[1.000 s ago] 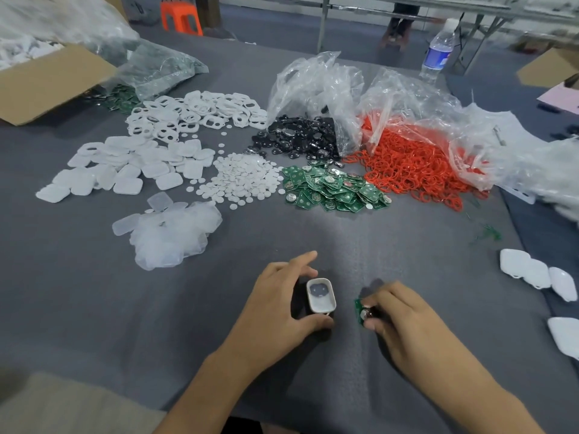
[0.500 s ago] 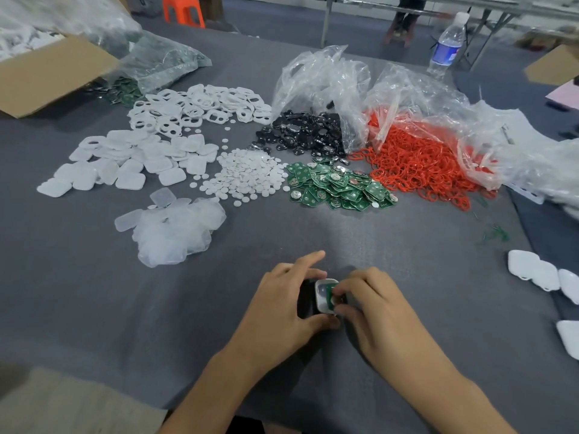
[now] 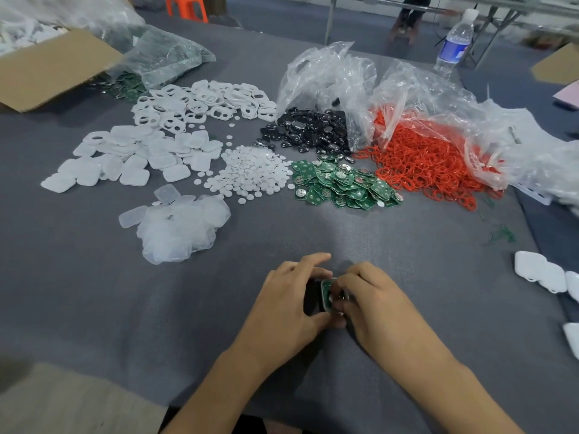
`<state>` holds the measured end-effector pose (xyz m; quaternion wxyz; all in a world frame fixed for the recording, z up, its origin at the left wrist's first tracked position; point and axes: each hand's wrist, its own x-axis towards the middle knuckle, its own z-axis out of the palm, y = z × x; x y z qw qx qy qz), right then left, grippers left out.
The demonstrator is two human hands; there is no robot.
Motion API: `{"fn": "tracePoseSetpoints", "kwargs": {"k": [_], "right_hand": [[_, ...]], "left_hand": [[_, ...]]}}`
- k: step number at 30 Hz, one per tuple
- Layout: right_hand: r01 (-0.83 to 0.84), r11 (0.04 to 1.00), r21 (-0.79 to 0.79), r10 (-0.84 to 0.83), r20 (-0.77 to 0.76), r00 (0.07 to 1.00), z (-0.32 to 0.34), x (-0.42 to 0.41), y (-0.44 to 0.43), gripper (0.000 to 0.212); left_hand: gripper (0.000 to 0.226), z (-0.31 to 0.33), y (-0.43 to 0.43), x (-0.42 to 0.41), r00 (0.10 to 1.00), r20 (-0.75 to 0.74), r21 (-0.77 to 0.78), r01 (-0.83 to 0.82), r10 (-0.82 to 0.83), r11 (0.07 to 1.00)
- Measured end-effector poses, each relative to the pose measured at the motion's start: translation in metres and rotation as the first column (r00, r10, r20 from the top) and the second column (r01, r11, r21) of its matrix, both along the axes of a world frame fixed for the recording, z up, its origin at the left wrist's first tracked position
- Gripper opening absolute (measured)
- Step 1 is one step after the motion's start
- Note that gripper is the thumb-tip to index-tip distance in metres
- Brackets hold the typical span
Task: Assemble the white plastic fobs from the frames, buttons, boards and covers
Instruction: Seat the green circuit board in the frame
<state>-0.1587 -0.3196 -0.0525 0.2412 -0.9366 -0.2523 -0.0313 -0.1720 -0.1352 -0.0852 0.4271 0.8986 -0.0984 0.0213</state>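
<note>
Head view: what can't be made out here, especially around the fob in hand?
- Fob: head view, mostly covered by left hand and right hand; whether the board is seated is hidden.
- Box: cut off by left edge.
- Bottle label: too small.
- White pieces: cut off by right edge.

Bare hands and forearms, nothing worn.
The left hand (image 3: 288, 305) and right hand (image 3: 372, 305) are uncovered, and so are the left forearm (image 3: 225, 380) and right forearm (image 3: 438, 380) as far as the view reaches.
</note>
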Motion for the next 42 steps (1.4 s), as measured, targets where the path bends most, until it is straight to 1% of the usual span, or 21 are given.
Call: {"fn": "tracePoseSetpoints", "kwargs": {"k": [5,11,19,22,26,32,35,37,42], "right_hand": [[-0.008,1.0,-0.027,0.007,-0.005,1.0,0.003,-0.001,0.001,0.011],[-0.029,0.997,-0.067,0.03,0.015,0.999,0.004,-0.002,0.001,0.018],[-0.008,0.999,-0.053,0.009,0.005,1.0,0.001,0.001,0.002,0.023],[0.003,0.999,-0.052,-0.003,0.0,1.0,0.004,0.002,0.003,0.022],[0.002,0.993,-0.117,0.001,0.022,1.0,0.007,0.001,0.002,0.019],[0.064,0.985,-0.162,-0.063,0.013,0.998,0.013,-0.002,0.006,0.025],[0.088,0.981,-0.172,-0.093,-0.015,0.996,0.017,-0.002,0.01,0.024],[0.102,0.978,-0.182,-0.105,-0.007,0.994,0.017,-0.006,0.014,0.026],[0.076,0.982,-0.172,-0.075,0.013,0.997,0.015,-0.018,0.013,0.027]], "left_hand": [[0.084,0.001,0.0,0.001,1.0,0.0,-0.002,-0.002,0.002,1.0],[0.084,0.003,0.0,0.0,1.0,-0.008,0.001,-0.002,0.002,1.0],[0.083,0.006,0.0,0.0,1.0,-0.01,-0.008,0.001,-0.001,1.0],[0.082,0.006,-0.001,0.0,1.0,-0.016,-0.015,-0.007,0.006,1.0],[0.082,0.006,-0.001,0.0,1.0,-0.019,-0.022,-0.008,0.008,1.0],[0.078,0.005,-0.003,0.001,1.0,-0.008,-0.021,-0.017,0.017,1.0],[0.073,0.004,-0.003,0.0,1.0,-0.009,-0.028,-0.03,0.029,0.999],[0.071,0.004,-0.004,0.0,0.999,-0.009,-0.035,-0.032,0.031,0.999],[0.073,0.005,-0.004,-0.002,1.0,-0.006,-0.037,-0.02,0.02,0.999]]}}
